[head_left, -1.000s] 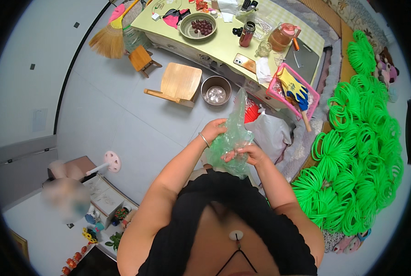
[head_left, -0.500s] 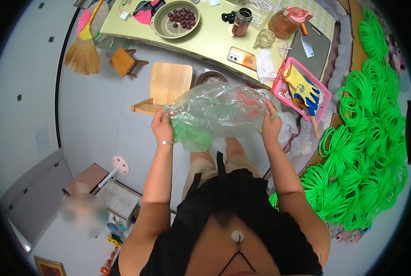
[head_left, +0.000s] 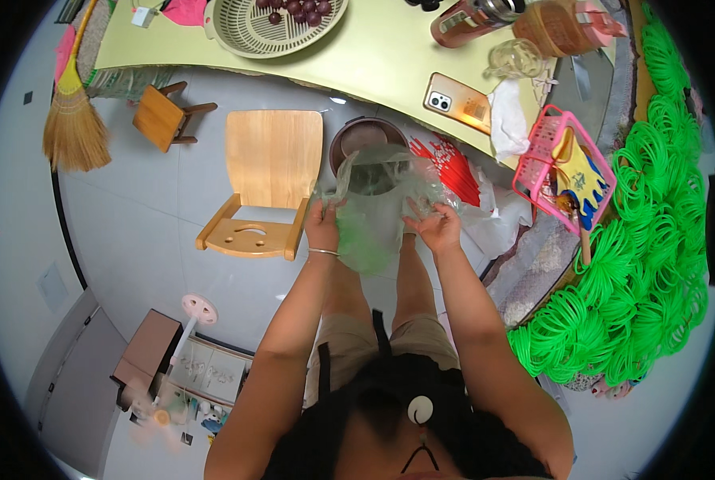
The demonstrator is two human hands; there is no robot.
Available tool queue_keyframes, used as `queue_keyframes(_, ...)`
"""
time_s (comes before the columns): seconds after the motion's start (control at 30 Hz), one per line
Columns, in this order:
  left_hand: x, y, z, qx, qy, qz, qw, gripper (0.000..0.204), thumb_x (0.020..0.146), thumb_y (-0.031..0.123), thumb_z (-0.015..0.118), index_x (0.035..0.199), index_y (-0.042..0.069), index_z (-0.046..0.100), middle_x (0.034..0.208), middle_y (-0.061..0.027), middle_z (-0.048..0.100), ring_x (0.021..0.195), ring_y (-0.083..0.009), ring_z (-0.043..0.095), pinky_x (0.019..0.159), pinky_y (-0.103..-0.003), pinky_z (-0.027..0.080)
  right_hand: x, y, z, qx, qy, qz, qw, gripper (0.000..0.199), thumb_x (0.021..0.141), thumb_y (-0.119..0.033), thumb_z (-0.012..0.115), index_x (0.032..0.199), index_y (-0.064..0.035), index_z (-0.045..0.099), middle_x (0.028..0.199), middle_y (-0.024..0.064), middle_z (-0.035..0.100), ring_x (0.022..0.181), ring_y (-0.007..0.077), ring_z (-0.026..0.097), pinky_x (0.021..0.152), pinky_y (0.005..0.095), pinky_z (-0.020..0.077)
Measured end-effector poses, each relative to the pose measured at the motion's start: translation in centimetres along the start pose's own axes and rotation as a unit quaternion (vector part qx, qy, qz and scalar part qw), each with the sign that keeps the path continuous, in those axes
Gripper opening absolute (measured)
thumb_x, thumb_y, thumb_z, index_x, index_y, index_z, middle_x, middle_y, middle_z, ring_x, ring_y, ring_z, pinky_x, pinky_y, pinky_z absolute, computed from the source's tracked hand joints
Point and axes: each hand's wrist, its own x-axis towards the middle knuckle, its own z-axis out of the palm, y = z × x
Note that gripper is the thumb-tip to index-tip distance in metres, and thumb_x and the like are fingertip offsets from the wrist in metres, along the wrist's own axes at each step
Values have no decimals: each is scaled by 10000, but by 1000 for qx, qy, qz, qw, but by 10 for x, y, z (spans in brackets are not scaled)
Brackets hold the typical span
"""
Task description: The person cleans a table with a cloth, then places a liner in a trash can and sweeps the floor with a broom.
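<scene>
My left hand (head_left: 323, 226) is closed on the edge of a thin see-through plastic bag (head_left: 373, 232) with a greenish lower part. On the other side of the bag, my right hand (head_left: 436, 228) pinches its rim between thumb and fingers. The bag hangs between both hands with its mouth spread. Just beyond it, a round brown bin (head_left: 367, 132) stands on the floor, its near side seen partly through the plastic. Whether the bag touches the bin I cannot tell.
A wooden chair (head_left: 273, 160) and small stool (head_left: 159, 118) stand left of the bin. The yellow-green table (head_left: 357, 72) bears a phone (head_left: 457, 102) and a grape colander (head_left: 277, 44). At right are a pink basket (head_left: 525, 172) with a glove and bundled green tubing (head_left: 589, 296).
The bag was stretched sideways between my hands; now its mouth is spread and it hangs lower. My hands have come closer together, and the bin shows more fully.
</scene>
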Motion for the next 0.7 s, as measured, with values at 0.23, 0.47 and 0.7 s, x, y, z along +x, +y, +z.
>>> queue_keyframes(0.23, 54, -42, -7, 26, 85, -12, 996, 91, 807, 19, 512, 867, 7, 579, 738, -22, 599, 618, -84, 494, 584, -232, 418, 62, 18, 31, -8, -83, 1, 997, 478, 681, -176, 517, 1141, -58, 469, 1203, 128, 495, 1154, 319, 423, 959, 574, 214)
queue_keyframes(0.47, 66, -85, -6, 238, -24, -143, 960, 117, 683, 30, 564, 789, -1, 601, 650, -89, 598, 579, -158, 562, 539, -274, 439, 127, 25, -33, -123, 164, 69, 976, 290, 740, -184, 525, 1005, -72, 492, 1071, 116, 552, 1062, 318, 495, 902, 549, 299)
queue_keyframes(0.7, 38, -111, 5, 251, 11, -85, 964, 127, 704, 65, 555, 807, -5, 578, 643, -126, 594, 586, -216, 581, 544, -313, 445, 124, 25, -73, -499, 178, -193, 826, 333, 812, -165, 502, 1122, -43, 493, 1130, 105, 534, 1046, 246, 512, 880, 338, 381)
